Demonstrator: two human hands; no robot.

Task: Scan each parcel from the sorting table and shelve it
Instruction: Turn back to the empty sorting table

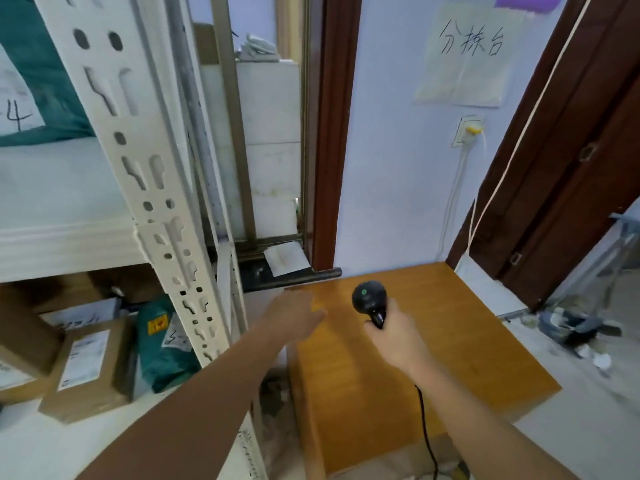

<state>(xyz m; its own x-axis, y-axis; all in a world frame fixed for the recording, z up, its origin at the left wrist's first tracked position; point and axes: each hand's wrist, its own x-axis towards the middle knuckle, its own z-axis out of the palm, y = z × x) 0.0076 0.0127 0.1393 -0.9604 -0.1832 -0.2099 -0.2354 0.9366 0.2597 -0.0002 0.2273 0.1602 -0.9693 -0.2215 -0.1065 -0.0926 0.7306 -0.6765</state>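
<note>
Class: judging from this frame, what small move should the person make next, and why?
Probably look elsewhere for a parcel: the orange table top shows none, the left hand holds nothing, and the right hand already grips the scanner.

We see only our two forearms and hands, and both are bare. No sleeve shows on the left forearm point(194, 403) anywhere along its length, from the near left edge up to the wrist. The right forearm point(485, 420) is likewise uncovered from the near right edge to the wrist. We wear no gloves. No watch, band or bracelet shows at either wrist, and no ring shows on the fingers we can see. The left hand point(294, 313) is somewhat blurred, so its fingers are hard to tell apart. The right hand point(398, 336) shows its back to us, with the knuckles visible.
</note>
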